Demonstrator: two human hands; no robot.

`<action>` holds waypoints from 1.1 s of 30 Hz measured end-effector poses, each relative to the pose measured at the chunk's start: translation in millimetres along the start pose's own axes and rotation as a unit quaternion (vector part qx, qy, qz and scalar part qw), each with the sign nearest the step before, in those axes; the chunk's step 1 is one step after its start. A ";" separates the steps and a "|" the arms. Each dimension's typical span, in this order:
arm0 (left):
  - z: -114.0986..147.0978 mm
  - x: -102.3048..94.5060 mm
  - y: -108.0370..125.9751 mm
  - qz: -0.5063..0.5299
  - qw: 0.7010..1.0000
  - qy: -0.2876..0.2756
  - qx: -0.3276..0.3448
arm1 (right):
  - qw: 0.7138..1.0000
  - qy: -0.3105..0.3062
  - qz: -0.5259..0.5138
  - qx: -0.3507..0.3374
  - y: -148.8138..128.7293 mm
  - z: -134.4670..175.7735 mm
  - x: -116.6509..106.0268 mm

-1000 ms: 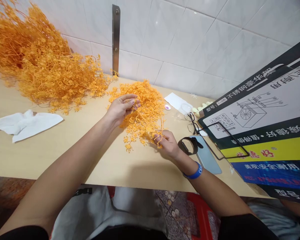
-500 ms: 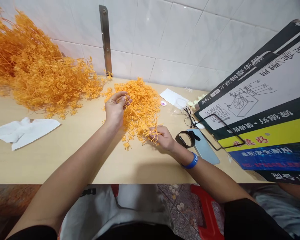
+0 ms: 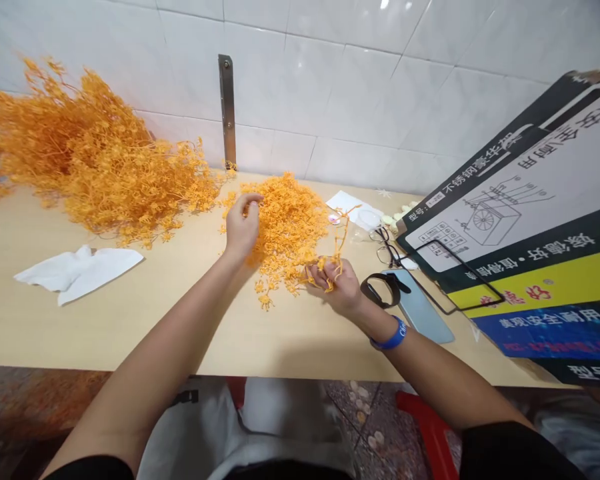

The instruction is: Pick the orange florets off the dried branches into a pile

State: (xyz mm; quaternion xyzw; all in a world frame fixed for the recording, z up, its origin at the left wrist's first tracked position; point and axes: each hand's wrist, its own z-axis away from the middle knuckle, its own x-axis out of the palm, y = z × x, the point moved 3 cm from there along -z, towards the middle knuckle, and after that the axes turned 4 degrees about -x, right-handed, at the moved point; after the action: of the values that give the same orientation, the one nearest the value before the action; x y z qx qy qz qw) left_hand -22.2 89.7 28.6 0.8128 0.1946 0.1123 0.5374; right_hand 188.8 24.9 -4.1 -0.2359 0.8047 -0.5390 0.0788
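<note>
In the head view a low pile of small orange dried-flower sprigs lies on the table in front of me. My left hand hovers at the pile's left side, fingers loosely curved, with a gap between thumb and forefinger and nothing visible in it. My right hand is closed on an orange flower sprig at the pile's near right edge. The branching stem of that sprig stands up above the fist. Some small flower heads show around the fingers; the lower stem ends are hidden by the hand.
A large orange dried-flower bunch fills the back left. Near it lies a white cloth. On the right are a phone, a black watch, glasses and a printed cardboard box. A red stool stands below.
My left hand has let go of the thin stem it was pinching. The sprig in my right hand now stands upright instead of stretching toward the left. The camera view has shifted slightly.
</note>
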 end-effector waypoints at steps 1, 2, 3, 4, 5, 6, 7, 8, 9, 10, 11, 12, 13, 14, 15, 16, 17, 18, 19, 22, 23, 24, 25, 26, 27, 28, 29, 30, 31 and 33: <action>3.7 3.6 0.2 -0.047 0.999 -0.019 0.014 | 1.000 -0.007 -0.030 0.005 -0.6 -2.6 -0.3; 6.7 5.9 0.1 -0.086 0.995 -0.033 0.024 | 0.998 -0.021 -0.056 0.013 -1.5 -4.9 -0.2; 9.1 7.0 -0.3 -0.118 0.992 -0.044 0.029 | 0.996 -0.032 -0.079 0.023 -2.6 -6.7 -0.2; 11.1 7.1 -0.6 -0.140 0.988 -0.050 0.033 | 0.994 -0.035 -0.098 0.033 -3.5 -8.1 -0.5; 13.0 7.0 -0.3 -0.153 0.986 -0.055 0.039 | 0.992 -0.034 -0.112 0.042 -4.3 -9.1 -1.1; 15.2 7.3 0.7 -0.157 0.984 -0.065 0.050 | 0.991 -0.028 -0.121 0.047 -4.7 -9.9 -1.9; 18.2 8.6 2.6 -0.151 0.983 -0.083 0.064 | 0.991 -0.023 -0.125 0.051 -4.7 -10.4 -2.6; 22.0 11.2 5.1 -0.136 0.981 -0.112 0.080 | 0.991 -0.016 -0.125 0.050 -4.3 -10.7 -3.4; 27.0 15.0 7.9 -0.112 0.978 -0.151 0.093 | 0.991 -0.009 -0.124 0.048 -3.5 -10.8 -4.1; 33.2 19.9 10.7 -0.082 0.972 -0.197 0.099 | 0.992 -0.003 -0.119 0.045 -2.0 -10.7 -5.0; 40.2 25.3 13.1 -0.051 0.963 -0.246 0.093 | 0.993 0.005 -0.109 0.043 0.3 -10.4 -6.1; 47.7 31.0 14.9 -0.024 0.952 -0.294 0.079 | 0.995 0.016 -0.092 0.042 3.1 -10.0 -7.5; 55.4 36.6 16.2 -0.002 0.940 -0.337 0.058 | 0.996 0.029 -0.068 0.043 6.5 -9.4 -9.3; 62.9 41.6 17.1 0.013 0.927 -0.372 0.037 | 0.997 0.043 -0.041 0.044 10.3 -8.7 -11.3; 69.5 45.9 17.9 0.023 0.917 -0.397 0.020 | 0.997 0.055 -0.014 0.048 14.0 -8.0 -13.3; 75.0 49.3 18.6 0.029 0.910 -0.413 0.008 | 0.996 0.064 0.009 0.053 17.6 -7.5 -15.1; 79.3 51.9 19.2 0.035 0.907 -0.421 -0.001 | 0.995 0.073 0.024 0.056 20.6 -7.1 -16.6; 82.2 53.7 19.5 0.041 0.907 -0.420 -0.009 | 0.995 0.078 0.033 0.059 23.1 -6.9 -17.7; 84.1 54.9 19.5 0.046 0.909 -0.415 -0.018 | 0.994 0.078 0.037 0.064 24.9 -6.9 -18.4; 86.2 56.8 18.8 0.047 0.921 -0.386 -0.031 | 0.994 0.072 0.036 0.075 27.2 -7.6 -18.8; 86.6 57.4 18.7 0.044 0.924 -0.379 -0.028 | 0.994 0.069 0.033 0.079 27.3 -7.8 -18.6; 87.1 58.2 18.6 0.042 0.926 -0.374 -0.025 | 0.994 0.066 0.029 0.083 27.1 -7.8 -18.3; 87.6 59.0 18.5 0.042 0.927 -0.373 -0.024 | 0.994 0.064 0.024 0.083 26.4 -7.7 -18.0; 88.2 60.0 18.5 0.045 0.926 -0.373 -0.027 | 0.995 0.061 0.020 0.083 25.5 -7.5 -17.4; 88.7 60.8 18.7 0.052 0.925 -0.375 -0.032 | 0.995 0.054 0.018 0.082 24.1 -7.2 -16.5; 88.6 61.1 19.2 0.059 0.926 -0.370 -0.037 | 0.996 0.044 0.019 0.081 22.5 -6.9 -15.1; 87.7 60.7 20.2 0.066 0.932 -0.355 -0.035 | 0.996 0.033 0.023 0.080 20.7 -6.5 -13.5; 85.9 59.2 21.8 0.073 0.942 -0.327 -0.027 | 0.996 0.021 0.028 0.079 18.7 -6.2 -11.7; 83.2 56.9 23.7 0.082 0.953 -0.290 -0.014 | 0.996 0.010 0.034 0.076 16.8 -5.9 -10.0; 76.6 50.7 26.8 0.097 0.973 -0.207 0.004 | 0.997 -0.005 0.045 0.064 13.2 -5.4 -7.1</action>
State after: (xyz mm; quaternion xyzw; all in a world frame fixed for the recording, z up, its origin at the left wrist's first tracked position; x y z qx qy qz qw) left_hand 58.6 39.0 21.4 0.8355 -0.0002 -0.0077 0.5495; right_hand 189.1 36.7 -14.8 -0.1967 0.7779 -0.5841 0.1224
